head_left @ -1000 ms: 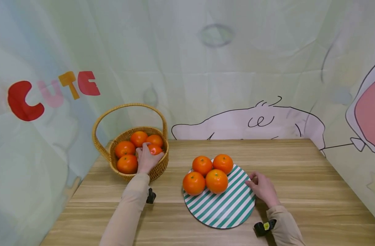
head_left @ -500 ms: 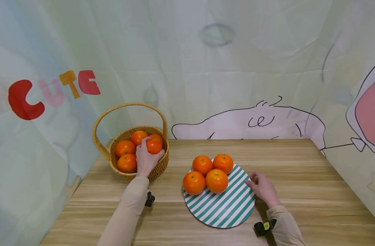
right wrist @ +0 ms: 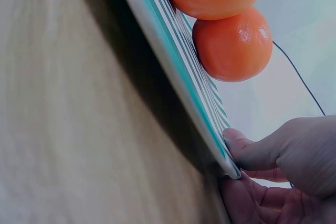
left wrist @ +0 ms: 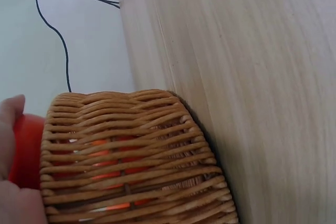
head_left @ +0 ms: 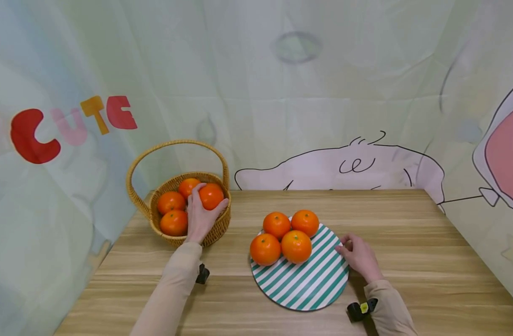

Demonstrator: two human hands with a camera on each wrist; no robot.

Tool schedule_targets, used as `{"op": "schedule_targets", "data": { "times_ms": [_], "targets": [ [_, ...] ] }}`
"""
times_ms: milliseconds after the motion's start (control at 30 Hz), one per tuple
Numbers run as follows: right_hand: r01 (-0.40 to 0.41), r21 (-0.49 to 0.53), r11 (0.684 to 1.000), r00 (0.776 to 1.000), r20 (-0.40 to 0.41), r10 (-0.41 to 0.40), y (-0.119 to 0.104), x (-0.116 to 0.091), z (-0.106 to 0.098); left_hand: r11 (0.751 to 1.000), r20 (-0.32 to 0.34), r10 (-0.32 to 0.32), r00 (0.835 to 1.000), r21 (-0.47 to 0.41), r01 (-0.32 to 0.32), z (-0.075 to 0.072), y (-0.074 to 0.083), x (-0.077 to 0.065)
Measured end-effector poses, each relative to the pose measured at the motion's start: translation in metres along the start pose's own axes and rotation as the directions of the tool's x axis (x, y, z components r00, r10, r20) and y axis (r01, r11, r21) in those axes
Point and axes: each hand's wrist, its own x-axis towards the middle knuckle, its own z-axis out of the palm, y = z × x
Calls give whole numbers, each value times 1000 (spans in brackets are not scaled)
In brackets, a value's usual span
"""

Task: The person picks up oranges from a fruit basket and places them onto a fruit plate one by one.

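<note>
In the head view my left hand [head_left: 200, 217] grips an orange [head_left: 211, 196] at the right side of the wicker basket [head_left: 216, 229], thumb and fingers on either side of the fruit. Other oranges [head_left: 171, 203] lie in the basket to its left and behind. The left wrist view has the basket wall [left wrist: 131, 150] in front, hiding much of that hand and the fruit. My right hand [head_left: 361, 259] pinches the right rim of a round green-and-white striped plate [head_left: 311, 289], thumb on top and fingers underneath. Several oranges [head_left: 297, 247] sit together on the plate's far left part.
The basket's tall arched handle [head_left: 178, 142] rises over the fruit. Both basket and plate stand on a wood-grain table [head_left: 386, 210]. A printed curtain [head_left: 256, 93] hangs behind and along the left side.
My left hand has lifted its orange slightly, up and away from the basket's inside, now covering the orange behind it. The right hand and the plate have stayed put.
</note>
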Motion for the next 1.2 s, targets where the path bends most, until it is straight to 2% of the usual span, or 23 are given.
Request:
{"op": "schedule_targets", "data": {
  "times_ms": [167, 300, 567, 833, 1000, 1100, 1200],
  "targets": [
    [7, 3, 1000, 1000, -2, -7, 0, 0, 0, 997, -9, 53, 999, -49, -54, -3, 3, -3],
    [12, 3, 1000, 1000, -6, -12, 1, 0, 0, 995, -7, 62, 998, -73, -63, -6, 9, -6],
    [21, -3, 1000, 1000, -11, -21, 1, 0, 0, 984, 62, 6, 998, -180, 5, -8, 23, -19],
    [17, -5, 1000, 1000, -10, -17, 1, 0, 0, 922, 153, -43, 987, -375, 99, -12, 37, -29],
    [4, 2, 1000, 1000, -1, -4, 0, 0, 0, 928, 148, -49, 988, -358, 100, -14, 46, -36],
    [-1, 3, 1000, 1000, 3, 1, 0, 0, 0, 950, 154, -32, 988, -303, 78, -16, 50, -41],
    [-2, 3, 1000, 1000, 3, 2, 0, 0, 0, 967, 188, -25, 982, -243, 72, -18, 54, -47]
  ]
}}
